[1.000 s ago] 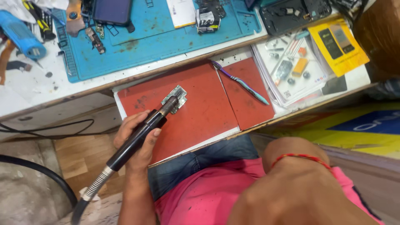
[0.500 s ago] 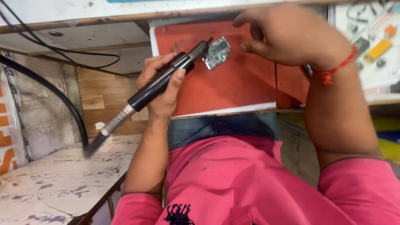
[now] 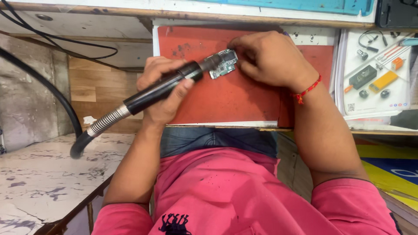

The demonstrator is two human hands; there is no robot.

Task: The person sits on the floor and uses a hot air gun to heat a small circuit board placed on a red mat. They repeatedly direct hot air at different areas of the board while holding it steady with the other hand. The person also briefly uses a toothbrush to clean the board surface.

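Note:
My left hand (image 3: 162, 93) grips a black pen-shaped tool handpiece (image 3: 161, 88) with a coiled metal hose trailing down to the left. Its tip rests at a small green circuit board (image 3: 224, 63) lying on a red mat (image 3: 226, 98). My right hand (image 3: 267, 58), with a red thread around the wrist, presses its fingertips on the right edge of the board and holds it against the mat.
A printed sheet with small tools and parts (image 3: 374, 74) lies to the right of the mat. A blue work mat (image 3: 305, 5) runs along the bench's far edge. Black cables (image 3: 52, 43) hang at the left, above a marbled floor (image 3: 39, 174).
The view has tilted down toward my lap. My right hand came from my lap onto the mat and now holds the board. The handpiece stays at the board.

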